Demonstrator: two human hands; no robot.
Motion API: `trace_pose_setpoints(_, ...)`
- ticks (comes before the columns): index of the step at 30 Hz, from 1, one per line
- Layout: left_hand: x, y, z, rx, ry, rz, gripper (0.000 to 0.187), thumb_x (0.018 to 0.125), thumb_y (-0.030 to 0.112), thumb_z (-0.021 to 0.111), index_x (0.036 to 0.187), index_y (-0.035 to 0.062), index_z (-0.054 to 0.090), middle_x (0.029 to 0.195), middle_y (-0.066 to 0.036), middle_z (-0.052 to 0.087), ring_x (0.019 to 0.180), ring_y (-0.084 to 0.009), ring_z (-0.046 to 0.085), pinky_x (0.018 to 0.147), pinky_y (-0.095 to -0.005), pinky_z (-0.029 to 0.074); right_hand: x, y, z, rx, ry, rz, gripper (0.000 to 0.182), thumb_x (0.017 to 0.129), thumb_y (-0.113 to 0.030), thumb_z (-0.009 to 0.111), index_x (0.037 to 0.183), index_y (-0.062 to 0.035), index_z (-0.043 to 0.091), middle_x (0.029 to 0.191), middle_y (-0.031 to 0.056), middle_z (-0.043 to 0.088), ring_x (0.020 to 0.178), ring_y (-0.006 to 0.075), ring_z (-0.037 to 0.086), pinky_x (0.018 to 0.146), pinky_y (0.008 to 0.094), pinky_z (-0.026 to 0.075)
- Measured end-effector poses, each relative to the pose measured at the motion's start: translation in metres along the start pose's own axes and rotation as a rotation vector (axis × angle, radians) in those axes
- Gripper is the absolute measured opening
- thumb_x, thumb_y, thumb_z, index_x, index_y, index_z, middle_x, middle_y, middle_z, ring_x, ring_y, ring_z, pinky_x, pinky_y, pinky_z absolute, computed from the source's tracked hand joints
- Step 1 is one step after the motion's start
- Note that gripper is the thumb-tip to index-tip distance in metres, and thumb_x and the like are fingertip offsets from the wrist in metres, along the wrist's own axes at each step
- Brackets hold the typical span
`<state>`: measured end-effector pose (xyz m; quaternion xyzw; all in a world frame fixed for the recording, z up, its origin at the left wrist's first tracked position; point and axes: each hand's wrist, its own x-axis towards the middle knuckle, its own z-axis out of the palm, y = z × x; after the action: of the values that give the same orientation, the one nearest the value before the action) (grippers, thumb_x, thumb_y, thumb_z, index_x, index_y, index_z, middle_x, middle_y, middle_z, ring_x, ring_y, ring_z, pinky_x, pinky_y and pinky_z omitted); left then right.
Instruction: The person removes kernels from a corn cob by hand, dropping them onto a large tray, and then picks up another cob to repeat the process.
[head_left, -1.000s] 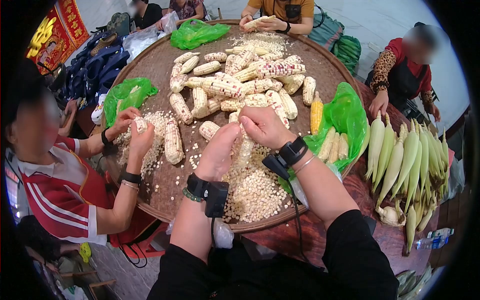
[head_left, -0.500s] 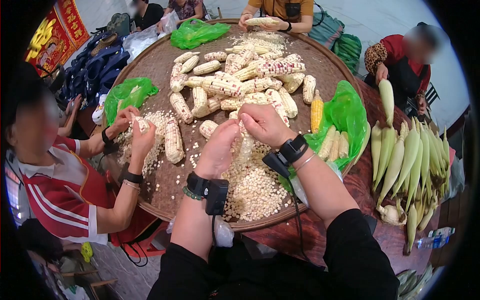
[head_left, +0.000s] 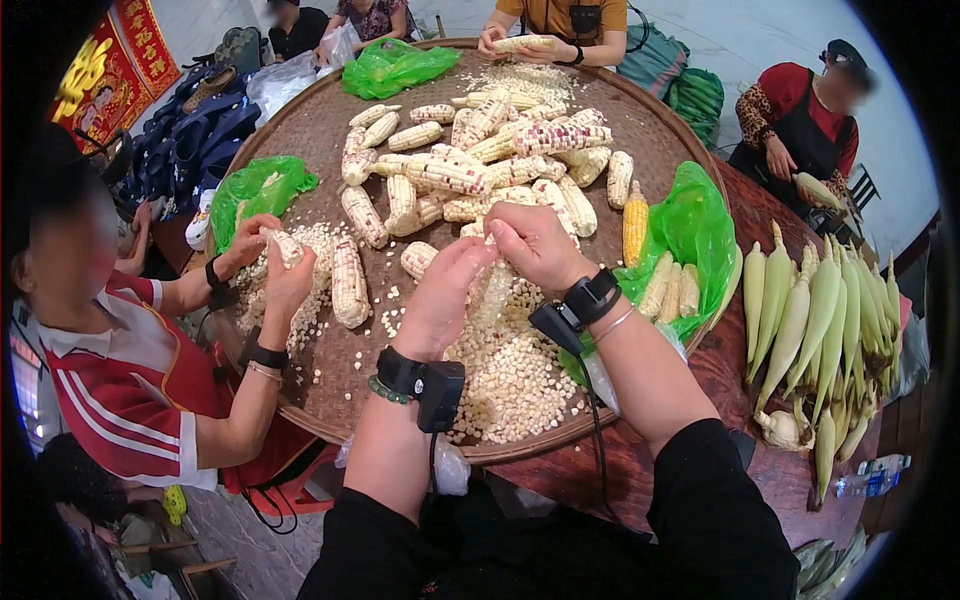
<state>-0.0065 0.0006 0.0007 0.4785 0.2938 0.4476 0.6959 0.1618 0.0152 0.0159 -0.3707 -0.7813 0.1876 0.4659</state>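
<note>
My left hand (head_left: pixel 446 292) and my right hand (head_left: pixel 538 245) meet above the near half of a round woven tray (head_left: pixel 335 390). Both are closed around a pale corn cob (head_left: pixel 492 288); most of it is hidden by my fingers. Beneath them spreads a heap of loose white kernels (head_left: pixel 515 385). Beyond my hands lies a pile of shucked white corn with purple-red kernels (head_left: pixel 445 175). One yellow ear of corn (head_left: pixel 635 225) rests right of the pile, beside a green plastic bag (head_left: pixel 690 225) with several pale cobs in it.
At left, a co-worker's hands (head_left: pixel 285 265) hold an ear over more kernels. Another person's hands (head_left: pixel 525 46) hold corn at the far rim. Unshucked ears (head_left: pixel 825 310) are heaped on the red-brown table (head_left: pixel 640 465) at right, near a plastic bottle (head_left: pixel 865 485).
My hands have shifted slightly, with the left moving a little up and right. At the right, a person has lifted a husked ear away from the heap and now holds it lower, near their body.
</note>
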Motion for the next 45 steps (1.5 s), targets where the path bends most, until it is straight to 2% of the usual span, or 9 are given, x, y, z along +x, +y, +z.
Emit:
trace_pose_setpoints(6,-0.001,0.005,0.006,0.012,-0.043,0.02,0.025,0.093,0.021,0.063,0.105,-0.0005,0.06,0.097,0.0,0.06,0.091,-0.0058,0.052,0.081,-0.0206,0.04,-0.001,0.001,-0.005,0.057,0.077,0.04,0.026,0.092,-0.023,0.05,0.08,-0.0014,0.056,0.062,0.0149,0.05,0.056,0.0289,0.051,0.055,0.0364,0.042)
trace_pose_setpoints(16,0.001,0.001,0.004,0.248,-0.053,0.146,0.022,0.095,0.019,0.06,0.102,-0.0022,0.06,0.087,0.003,0.058,0.079,-0.0022,0.049,0.068,-0.0183,0.04,-0.001,0.001,-0.006,0.045,0.104,0.029,0.027,0.092,-0.023,0.049,0.08,-0.001,0.057,0.065,0.016,0.053,0.058,0.0322,0.054,0.055,0.0376,0.043)
trace_pose_setpoints(28,-0.002,0.0,0.005,0.327,0.093,0.155,0.013,0.086,0.007,0.055,0.093,-0.0027,0.06,0.076,0.005,0.053,0.065,-0.0014,0.043,0.056,-0.0204,0.035,-0.003,-0.001,0.004,0.022,0.023,0.01,0.027,0.093,-0.024,0.049,0.079,-0.0021,0.055,0.066,0.016,0.053,0.061,0.0344,0.054,0.057,0.0398,0.044)
trace_pose_setpoints(31,-0.001,-0.001,0.003,0.308,0.127,0.1,0.014,0.088,0.009,0.053,0.092,-0.0021,0.061,0.075,0.006,0.052,0.066,-0.0018,0.043,0.057,-0.02,0.034,-0.003,-0.001,0.003,0.032,0.036,0.013,0.027,0.093,-0.024,0.049,0.079,-0.0019,0.055,0.065,0.0158,0.053,0.06,0.0339,0.054,0.057,0.0391,0.044)
trace_pose_setpoints(33,0.002,-0.004,-0.003,0.154,0.081,0.05,0.019,0.089,0.01,0.049,0.099,-0.0009,0.06,0.085,0.004,0.055,0.074,-0.0038,0.045,0.068,-0.0194,0.036,-0.003,0.0,0.001,0.042,0.073,0.031,0.027,0.093,-0.024,0.049,0.079,-0.0017,0.055,0.065,0.0155,0.052,0.059,0.0331,0.053,0.056,0.0384,0.043)
trace_pose_setpoints(36,0.001,0.0,0.0,0.048,0.091,0.077,0.019,0.09,0.014,0.052,0.096,-0.0004,0.062,0.079,0.003,0.056,0.065,-0.0058,0.045,0.059,-0.0197,0.035,-0.002,0.001,-0.002,0.045,0.088,0.026,0.027,0.093,-0.024,0.049,0.079,-0.0016,0.055,0.064,0.0152,0.052,0.059,0.0323,0.053,0.055,0.0381,0.043)
trace_pose_setpoints(40,0.003,0.004,0.0,-0.145,0.084,-0.04,0.024,0.093,0.021,0.055,0.098,-0.0004,0.063,0.083,0.001,0.059,0.07,-0.0071,0.05,0.065,-0.0205,0.039,-0.002,0.003,-0.003,0.037,0.122,-0.006,0.028,0.093,-0.024,0.048,0.08,-0.0018,0.056,0.064,0.0153,0.052,0.058,0.0317,0.053,0.055,0.038,0.043)
trace_pose_setpoints(42,-0.004,0.014,0.011,-0.069,-0.053,-0.162,0.03,0.096,0.028,0.057,0.101,-0.0003,0.064,0.088,-0.001,0.062,0.08,-0.0074,0.054,0.075,-0.0219,0.041,-0.002,0.006,-0.002,0.042,0.166,-0.027,0.033,0.096,-0.027,0.044,0.085,-0.0017,0.06,0.06,0.0077,0.046,0.054,0.0173,0.046,0.055,0.0305,0.039)
trace_pose_setpoints(45,0.0,0.007,0.004,0.005,-0.084,-0.1,0.032,0.098,0.029,0.052,0.11,0.0016,0.061,0.092,-0.009,0.067,0.073,-0.0154,0.065,0.063,-0.0273,0.053,-0.003,0.006,-0.002,0.059,0.153,-0.018,0.033,0.097,-0.027,0.043,0.085,-0.0015,0.059,0.06,0.0074,0.046,0.054,0.0166,0.045,0.055,0.0307,0.039)
